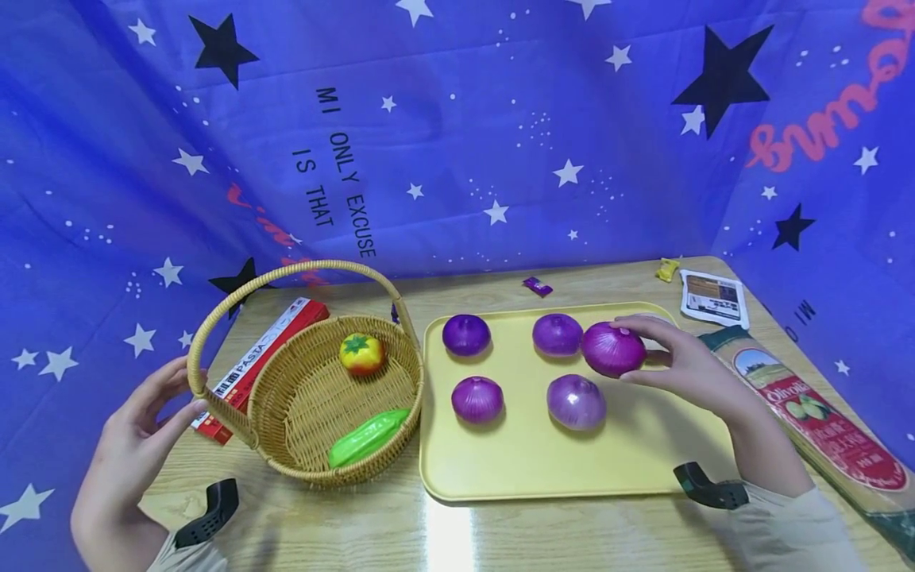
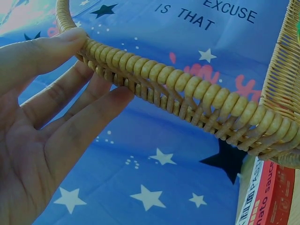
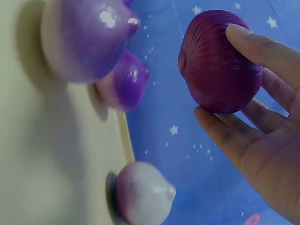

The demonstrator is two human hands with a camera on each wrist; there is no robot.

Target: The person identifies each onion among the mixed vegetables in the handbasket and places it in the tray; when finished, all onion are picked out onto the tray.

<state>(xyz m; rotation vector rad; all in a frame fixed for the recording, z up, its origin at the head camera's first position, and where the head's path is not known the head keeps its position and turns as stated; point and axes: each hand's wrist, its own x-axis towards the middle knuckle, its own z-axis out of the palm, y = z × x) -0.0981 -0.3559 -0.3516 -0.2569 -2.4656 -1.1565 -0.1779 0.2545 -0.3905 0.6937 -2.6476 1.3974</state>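
Note:
My left hand point(image 1: 132, 453) pinches the side of the arched handle point(image 2: 154, 70) of a wicker basket point(image 1: 307, 469), thumb on one side and fingers on the other. Inside the basket lie a red-and-yellow tomato-like vegetable point(image 1: 361, 354) with a green top and a long green vegetable point(image 1: 369, 438). With thumb and fingers, my right hand point(image 1: 686, 369) grips a purple onion point(image 1: 612, 349), held up over the right half of the yellow tray point(image 1: 500, 473). Several more purple onions stand on that tray, among them a pale one point(image 1: 576, 403) and a dark one point(image 1: 466, 335) at the back left.
A red pasta box point(image 1: 314, 311) lies behind and left of the basket. Right of the tray are a long Olivoila packet point(image 1: 822, 421) and a white packet point(image 1: 713, 298). Small purple point(image 1: 538, 287) and yellow wrappers point(image 1: 667, 270) lie near the star-printed blue curtain point(image 1: 457, 143).

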